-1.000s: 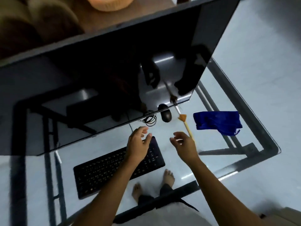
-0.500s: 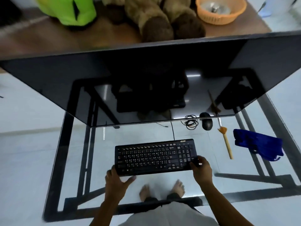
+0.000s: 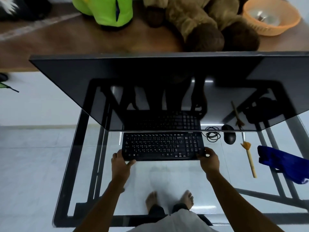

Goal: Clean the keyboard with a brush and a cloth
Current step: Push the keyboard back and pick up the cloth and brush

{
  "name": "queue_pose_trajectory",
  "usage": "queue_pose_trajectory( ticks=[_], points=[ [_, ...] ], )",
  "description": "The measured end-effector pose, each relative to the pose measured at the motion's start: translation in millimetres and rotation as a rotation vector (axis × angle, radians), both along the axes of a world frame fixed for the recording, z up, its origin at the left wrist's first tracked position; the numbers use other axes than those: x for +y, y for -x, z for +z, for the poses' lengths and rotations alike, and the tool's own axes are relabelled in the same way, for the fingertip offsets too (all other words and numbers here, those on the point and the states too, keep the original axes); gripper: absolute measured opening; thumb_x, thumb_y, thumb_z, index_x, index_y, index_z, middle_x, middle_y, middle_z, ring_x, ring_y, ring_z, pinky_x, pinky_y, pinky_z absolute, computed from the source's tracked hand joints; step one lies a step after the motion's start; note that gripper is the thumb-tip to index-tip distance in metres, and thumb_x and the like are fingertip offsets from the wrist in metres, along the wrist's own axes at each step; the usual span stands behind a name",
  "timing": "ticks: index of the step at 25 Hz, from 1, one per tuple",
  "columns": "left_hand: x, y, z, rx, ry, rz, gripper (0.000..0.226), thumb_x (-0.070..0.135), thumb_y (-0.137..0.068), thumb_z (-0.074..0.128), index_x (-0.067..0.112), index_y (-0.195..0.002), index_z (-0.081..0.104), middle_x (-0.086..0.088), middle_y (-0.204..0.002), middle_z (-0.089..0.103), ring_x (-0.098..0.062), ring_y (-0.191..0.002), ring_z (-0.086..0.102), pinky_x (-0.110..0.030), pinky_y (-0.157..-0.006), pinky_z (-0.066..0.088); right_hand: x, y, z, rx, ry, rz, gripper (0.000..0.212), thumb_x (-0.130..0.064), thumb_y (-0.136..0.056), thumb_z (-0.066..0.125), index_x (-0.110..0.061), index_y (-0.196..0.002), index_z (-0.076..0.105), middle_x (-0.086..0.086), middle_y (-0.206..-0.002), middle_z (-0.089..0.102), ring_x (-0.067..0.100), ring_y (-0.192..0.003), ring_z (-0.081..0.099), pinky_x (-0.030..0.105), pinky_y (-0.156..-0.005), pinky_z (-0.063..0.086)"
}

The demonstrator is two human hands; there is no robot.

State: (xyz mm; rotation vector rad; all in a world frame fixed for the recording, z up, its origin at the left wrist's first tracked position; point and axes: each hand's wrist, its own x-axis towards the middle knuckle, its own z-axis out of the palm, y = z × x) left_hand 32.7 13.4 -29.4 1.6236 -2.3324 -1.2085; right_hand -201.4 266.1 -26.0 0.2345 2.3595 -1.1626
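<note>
A black keyboard (image 3: 162, 145) lies square on the glass desk just under the monitor's lower edge. My left hand (image 3: 121, 162) grips its near left corner, thumb under the front edge. My right hand (image 3: 209, 159) grips its near right corner. To the right lies a brush (image 3: 250, 158) with a pale wooden handle and orange bristles pointing away from me. A blue cloth (image 3: 282, 164) is bunched at the desk's right side, beyond the brush.
A large dark monitor (image 3: 167, 91) overhangs the far half of the glass desk (image 3: 83, 164). A black mouse (image 3: 229, 136) and its coiled cable (image 3: 212, 133) lie right of the keyboard. Plush toys and an orange basket (image 3: 270, 15) stand behind. My bare feet show through the glass.
Both hands have taken hold of the keyboard's near corners. The keyboard, slanted a second ago, now lies straight and closer under the monitor. My head has turned to face the desk squarely.
</note>
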Motion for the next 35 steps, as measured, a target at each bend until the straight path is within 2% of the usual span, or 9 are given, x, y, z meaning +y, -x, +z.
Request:
queue_pose_trajectory(
  ticks=[5,9,13,19,22,24,29,33,35],
  points=[
    [-25,36,-1,0.018,0.058,0.087,0.07,0.017,-0.069,0.083,0.004,-0.126,0.045,-0.018,-0.122,0.05,-0.036,-0.113,0.052,-0.045,-0.092,0.05,-30,26,-4,0.012,0.026,0.022,0.049,0.008,-0.071,0.06,-0.019,-0.111,0.064,0.006,-0.087,0.071,0.019,-0.068,0.06,0.029,-0.062,0.047],
    [-28,58,-1,0.056,0.068,0.193,0.074,0.007,-0.066,0.084,0.001,-0.125,0.039,-0.023,-0.125,0.046,-0.04,-0.111,0.052,-0.046,-0.09,0.05,-45,34,-8,0.07,0.009,-0.034,0.046,0.005,-0.075,0.066,-0.017,-0.115,0.065,0.005,-0.101,0.07,0.022,-0.086,0.062,0.028,-0.076,0.048],
    [-29,61,-5,0.052,0.063,0.227,0.076,0.01,-0.067,0.084,0.001,-0.127,0.039,-0.023,-0.125,0.047,-0.039,-0.113,0.051,-0.045,-0.091,0.05,-52,42,-16,0.099,-0.02,-0.089,0.041,-0.002,-0.077,0.071,-0.012,-0.116,0.067,0.006,-0.111,0.071,0.024,-0.102,0.064,0.031,-0.092,0.05],
    [-28,62,-7,0.045,0.08,0.224,0.077,0.009,-0.067,0.084,0.003,-0.128,0.038,-0.024,-0.126,0.046,-0.04,-0.115,0.048,-0.048,-0.091,0.049,-38,39,-18,0.235,-0.041,0.027,0.028,-0.01,-0.087,0.065,-0.013,-0.114,0.066,0.006,-0.1,0.071,0.02,-0.082,0.062,0.027,-0.077,0.05],
    [-21,66,-2,-0.065,0.165,0.186,0.078,0.015,-0.068,0.084,0.004,-0.128,0.036,-0.025,-0.127,0.045,-0.042,-0.118,0.045,-0.054,-0.09,0.049,-17,46,-20,0.341,-0.14,0.078,0.027,-0.007,-0.091,0.055,-0.013,-0.115,0.064,0.007,-0.113,0.062,0.028,-0.107,0.054,0.04,-0.089,0.051],
    [-13,70,4,-0.118,0.224,0.153,0.078,0.02,-0.069,0.083,0.003,-0.129,0.035,-0.026,-0.127,0.045,-0.042,-0.117,0.045,-0.054,-0.09,0.048,-1,53,-22,0.35,-0.268,0.204,0.033,-0.006,-0.091,0.052,-0.013,-0.122,0.062,0.008,-0.123,0.058,0.028,-0.119,0.045,0.041,-0.093,0.047],
    [23,78,14,-0.035,0.178,0.017,0.073,0.021,-0.076,0.077,0.008,-0.134,0.036,-0.022,-0.133,0.042,-0.039,-0.123,0.043,-0.051,-0.095,0.047,24,58,-27,0.379,-0.45,0.424,0.029,-0.013,-0.09,0.058,-0.013,-0.119,0.062,0.01,-0.118,0.058,0.029,-0.116,0.044,0.046,-0.082,0.053],
    [53,84,22,0.091,0.13,-0.163,0.062,0.021,-0.079,0.074,0.012,-0.131,0.041,-0.014,-0.132,0.045,-0.03,-0.122,0.047,-0.043,-0.095,0.05,34,56,-26,0.368,-0.41,0.438,0.04,-0.017,-0.092,0.058,-0.017,-0.131,0.051,0.009,-0.119,0.056,0.029,-0.114,0.052,0.045,-0.083,0.055],
    [62,87,25,0.12,0.119,-0.247,0.053,0.021,-0.081,0.072,0.015,-0.126,0.045,-0.009,-0.128,0.047,-0.024,-0.118,0.051,-0.037,-0.093,0.051,33,60,-25,0.387,-0.41,0.469,0.04,-0.019,-0.093,0.055,-0.018,-0.133,0.052,0.012,-0.116,0.058,0.033,-0.105,0.06,0.044,-0.082,0.055]
  ],
)
